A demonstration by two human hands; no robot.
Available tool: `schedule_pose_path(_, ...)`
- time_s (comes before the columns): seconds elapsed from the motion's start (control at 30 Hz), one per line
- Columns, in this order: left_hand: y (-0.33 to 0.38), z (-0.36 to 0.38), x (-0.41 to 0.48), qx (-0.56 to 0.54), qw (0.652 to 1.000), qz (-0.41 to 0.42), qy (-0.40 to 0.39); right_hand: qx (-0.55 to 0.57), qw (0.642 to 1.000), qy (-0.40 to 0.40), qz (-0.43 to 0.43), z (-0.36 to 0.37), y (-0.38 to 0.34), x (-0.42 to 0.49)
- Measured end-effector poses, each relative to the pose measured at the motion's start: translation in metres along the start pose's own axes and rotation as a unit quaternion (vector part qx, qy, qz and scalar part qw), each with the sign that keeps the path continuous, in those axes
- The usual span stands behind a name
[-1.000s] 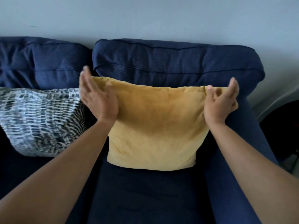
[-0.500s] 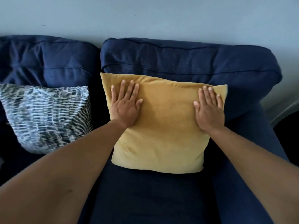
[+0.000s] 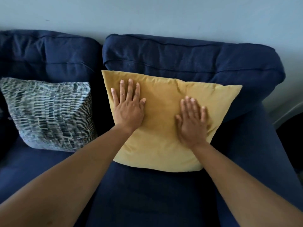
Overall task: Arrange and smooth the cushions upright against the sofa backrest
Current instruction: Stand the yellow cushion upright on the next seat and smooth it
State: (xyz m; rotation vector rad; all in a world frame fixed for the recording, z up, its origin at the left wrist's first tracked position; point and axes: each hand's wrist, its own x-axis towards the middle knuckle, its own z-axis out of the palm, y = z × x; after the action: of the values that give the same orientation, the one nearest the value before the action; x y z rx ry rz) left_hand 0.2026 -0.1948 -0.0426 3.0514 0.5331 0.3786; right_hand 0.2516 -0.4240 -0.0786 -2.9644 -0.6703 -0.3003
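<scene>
A yellow cushion point(image 3: 164, 149) leans upright against the right back pillow of the navy sofa backrest point(image 3: 188, 58). My left hand point(image 3: 128, 107) lies flat on its upper left part, fingers spread and pointing up. My right hand point(image 3: 191, 122) presses flat on its right half, a little lower and slightly blurred. Neither hand grips anything. A grey and white patterned cushion point(image 3: 50, 115) stands upright against the left back pillow, apart from both hands.
The sofa's right armrest point(image 3: 255, 153) runs along the yellow cushion's right side. Navy seat cushions point(image 3: 147, 199) fill the foreground under my forearms. A pale wall point(image 3: 147, 15) rises behind the sofa. A dark floor area shows at the far right edge.
My hands went from the yellow cushion's top corners to lying flat on its front. My right hand has since slid inward and down; the left stays near the upper left.
</scene>
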Motion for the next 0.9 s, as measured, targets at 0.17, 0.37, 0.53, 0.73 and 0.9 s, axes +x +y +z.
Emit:
schedule_pose_path(0.17,0.022,-0.007,-0.022,-0.051,0.991,0.09,0.081,0.018,0.997,0.001,0.081,0.008,0.031,-0.005)
schedule_pose_path(0.37,0.023,0.028,-0.049,0.009,0.986,0.167,-0.013,0.03,0.996,0.024,0.075,0.006,0.022,-0.004)
schedule_pose_path(0.53,0.006,0.04,-0.046,0.024,0.995,0.099,0.006,0.034,0.989,0.146,-0.015,-0.008,-0.02,0.001)
schedule_pose_path(0.73,-0.002,0.05,-0.046,0.004,0.994,0.11,0.007,-0.033,0.982,0.09,-0.161,0.028,-0.024,-0.021)
schedule_pose_path(0.9,-0.016,0.053,-0.049,0.026,0.995,0.098,0.014,-0.037,0.999,0.03,-0.016,0.035,0.061,-0.025)
